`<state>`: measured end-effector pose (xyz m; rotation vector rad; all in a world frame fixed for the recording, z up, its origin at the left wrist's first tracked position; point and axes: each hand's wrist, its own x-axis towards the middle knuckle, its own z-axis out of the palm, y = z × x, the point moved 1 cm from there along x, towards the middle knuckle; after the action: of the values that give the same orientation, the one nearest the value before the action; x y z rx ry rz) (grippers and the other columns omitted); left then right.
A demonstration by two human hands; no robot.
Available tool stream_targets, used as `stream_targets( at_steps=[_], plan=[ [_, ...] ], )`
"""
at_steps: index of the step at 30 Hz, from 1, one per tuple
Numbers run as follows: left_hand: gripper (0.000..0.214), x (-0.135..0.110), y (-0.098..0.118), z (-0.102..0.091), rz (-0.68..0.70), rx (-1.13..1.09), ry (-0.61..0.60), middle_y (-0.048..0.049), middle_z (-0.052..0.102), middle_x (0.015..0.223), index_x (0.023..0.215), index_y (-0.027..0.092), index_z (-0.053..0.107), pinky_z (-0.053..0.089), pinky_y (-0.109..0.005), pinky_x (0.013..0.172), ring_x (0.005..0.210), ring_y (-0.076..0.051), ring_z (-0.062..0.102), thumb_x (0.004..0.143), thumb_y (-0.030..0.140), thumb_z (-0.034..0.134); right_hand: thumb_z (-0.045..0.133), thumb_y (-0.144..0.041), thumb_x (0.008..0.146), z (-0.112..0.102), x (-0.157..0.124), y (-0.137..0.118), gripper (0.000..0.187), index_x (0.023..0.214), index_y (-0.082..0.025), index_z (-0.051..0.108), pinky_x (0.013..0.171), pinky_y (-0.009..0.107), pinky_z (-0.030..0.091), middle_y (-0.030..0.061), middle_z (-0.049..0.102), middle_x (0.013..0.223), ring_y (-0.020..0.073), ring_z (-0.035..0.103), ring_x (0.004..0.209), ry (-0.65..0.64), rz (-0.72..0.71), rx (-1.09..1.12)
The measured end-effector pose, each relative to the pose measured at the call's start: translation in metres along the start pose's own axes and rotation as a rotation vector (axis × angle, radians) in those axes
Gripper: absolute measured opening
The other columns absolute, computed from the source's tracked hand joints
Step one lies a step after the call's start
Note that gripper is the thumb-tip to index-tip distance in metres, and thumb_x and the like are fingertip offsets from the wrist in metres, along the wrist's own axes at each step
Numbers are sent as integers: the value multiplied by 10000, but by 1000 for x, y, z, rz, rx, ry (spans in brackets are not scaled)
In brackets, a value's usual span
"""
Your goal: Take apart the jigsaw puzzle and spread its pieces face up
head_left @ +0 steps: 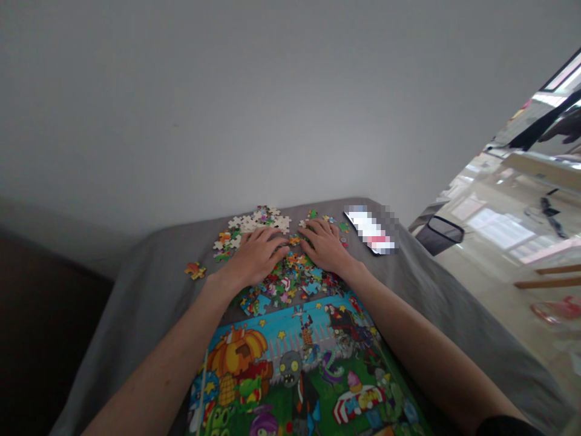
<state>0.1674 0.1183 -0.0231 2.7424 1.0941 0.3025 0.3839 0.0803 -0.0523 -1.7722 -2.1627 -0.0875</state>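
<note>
My left hand [255, 255] lies flat with fingers stretched out on a heap of loose puzzle pieces [290, 280] on a table under a grey cloth [149, 290]. My right hand [324, 244] rests beside it, fingers spread on the same heap. Neither hand grips a piece that I can see. A colourful cartoon picture board [299, 375] lies close to me, below the heap. Beyond my fingers sit several pieces turned pale side up [254, 223].
A single stray piece [195, 270] lies to the left of the heap. A blurred flat object [372, 229] sits at the table's far right. A dark bin [439, 234] stands on the shiny floor to the right. A plain wall rises behind the table.
</note>
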Motion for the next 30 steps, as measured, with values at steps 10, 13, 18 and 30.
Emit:
stream_targets(
  at_steps=[10,13,18,30],
  plan=[
    [451,0,-17,6,-108,17,31,-61,494,1607,1382,324,644,280,-641,1197,1506,-348,359,1090,503,350,442,-322,1059,1,1,0,420,1415,-179,614,1200,549,296,159,567,1529,324,449,1435,-8,7,-7],
    [458,0,-18,7,-97,25,41,-62,499,1603,1384,323,643,277,-633,1200,1508,-341,355,1091,506,342,447,-315,1054,0,1,-1,438,1431,-151,597,1186,545,306,171,574,1521,332,452,1422,4,16,-17],
    [445,0,-15,7,-108,60,32,-48,499,1604,1385,332,649,278,-620,1206,1513,-322,359,1100,466,335,445,-306,1055,0,1,1,427,1429,-185,613,1181,546,302,143,545,1552,336,398,1464,37,62,-28],
    [397,1,-8,3,-93,79,15,-44,487,1618,1375,325,657,303,-624,1195,1521,-325,362,1091,439,403,477,-244,1021,-7,5,5,398,1379,-192,641,1134,465,297,124,675,1403,281,531,1329,179,120,229]
  ],
)
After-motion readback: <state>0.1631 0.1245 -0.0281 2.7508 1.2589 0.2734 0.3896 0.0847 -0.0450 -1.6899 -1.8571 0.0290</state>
